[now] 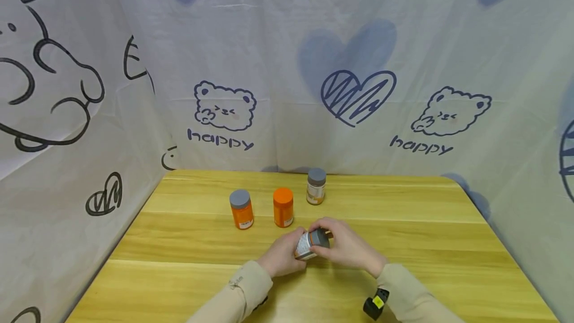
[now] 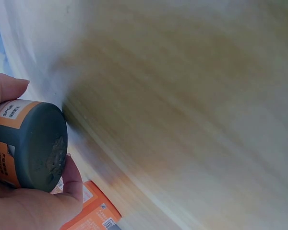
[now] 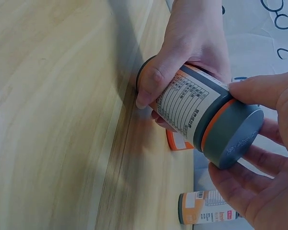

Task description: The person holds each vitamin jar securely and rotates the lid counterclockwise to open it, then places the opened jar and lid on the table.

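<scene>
Tilted above the table is a pill bottle (image 1: 303, 246) with a white and orange label and a dark grey cap (image 3: 235, 134). My left hand (image 1: 283, 254) wraps around its body, thumb lying across the label in the right wrist view. My right hand (image 1: 349, 246) pinches the cap, with the thumb on one side and the fingertips on the other. The bottle's dark base (image 2: 44, 148) faces the camera in the left wrist view, and the cap end is out of sight there.
Farther back on the wooden table (image 1: 179, 243) stand an orange bottle with a grey cap (image 1: 242, 211), an all-orange bottle (image 1: 283, 208) and a white-labelled bottle with a grey cap (image 1: 316, 188). A printed cloth (image 1: 287, 64) hangs behind and at the sides.
</scene>
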### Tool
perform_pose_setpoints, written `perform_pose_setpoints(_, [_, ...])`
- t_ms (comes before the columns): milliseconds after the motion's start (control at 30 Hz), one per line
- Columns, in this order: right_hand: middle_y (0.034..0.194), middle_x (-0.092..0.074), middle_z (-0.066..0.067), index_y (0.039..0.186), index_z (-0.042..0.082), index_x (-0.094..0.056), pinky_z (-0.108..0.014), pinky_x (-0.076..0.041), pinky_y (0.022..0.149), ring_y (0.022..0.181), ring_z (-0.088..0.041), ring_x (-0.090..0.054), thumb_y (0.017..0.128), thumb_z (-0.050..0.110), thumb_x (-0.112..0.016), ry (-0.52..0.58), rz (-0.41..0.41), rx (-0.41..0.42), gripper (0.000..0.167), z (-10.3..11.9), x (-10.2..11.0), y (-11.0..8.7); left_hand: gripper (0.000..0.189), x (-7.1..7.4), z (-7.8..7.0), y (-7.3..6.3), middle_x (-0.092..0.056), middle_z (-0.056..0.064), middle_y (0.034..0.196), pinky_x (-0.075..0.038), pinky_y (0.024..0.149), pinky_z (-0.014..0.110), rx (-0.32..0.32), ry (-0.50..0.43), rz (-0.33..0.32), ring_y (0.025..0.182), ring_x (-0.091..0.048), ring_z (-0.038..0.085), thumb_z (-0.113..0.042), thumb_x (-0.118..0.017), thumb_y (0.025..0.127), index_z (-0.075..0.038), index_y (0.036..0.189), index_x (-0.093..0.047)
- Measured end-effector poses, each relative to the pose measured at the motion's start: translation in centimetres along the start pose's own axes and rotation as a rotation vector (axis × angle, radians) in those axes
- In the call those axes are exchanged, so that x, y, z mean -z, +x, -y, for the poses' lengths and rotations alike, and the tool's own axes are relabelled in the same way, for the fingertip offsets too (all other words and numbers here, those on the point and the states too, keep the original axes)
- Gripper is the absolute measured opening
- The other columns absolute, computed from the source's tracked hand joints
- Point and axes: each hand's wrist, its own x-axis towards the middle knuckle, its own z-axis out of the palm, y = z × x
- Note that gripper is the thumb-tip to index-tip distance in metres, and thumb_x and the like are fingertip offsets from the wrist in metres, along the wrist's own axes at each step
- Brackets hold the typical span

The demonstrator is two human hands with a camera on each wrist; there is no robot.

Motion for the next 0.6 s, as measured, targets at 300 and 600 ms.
perform_pose_setpoints(300, [0.116,-0.070,-0.001,0.112,0.014,-0.067,-0.034,-0.056,0.091,0.105,-0.017,-0.066,0.090,0.021,-0.075,0.026,-0.022,0.036,0.024,0.05,-0.22,0.12,0.054,-0.02,0.13,0.06,-0.067,0.003,0.106,-0.051,0.083,0.025,0.007,-0.005,0.006,0.091,-0.059,0.010,0.001,-0.082,0.071,-0.010,0.117,-0.055])
perform_pose_setpoints(600, [0.112,-0.070,0.000,0.110,0.014,-0.068,-0.034,-0.057,0.092,0.103,-0.015,-0.066,0.089,0.016,-0.076,0.044,-0.051,0.051,0.022,0.20,-0.35,0.10,0.054,-0.05,0.11,-0.06,-0.067,0.003,0.108,-0.051,0.084,0.026,0.011,-0.002,0.013,0.092,-0.060,0.010,0.000,-0.082,0.073,-0.010,0.118,-0.055])
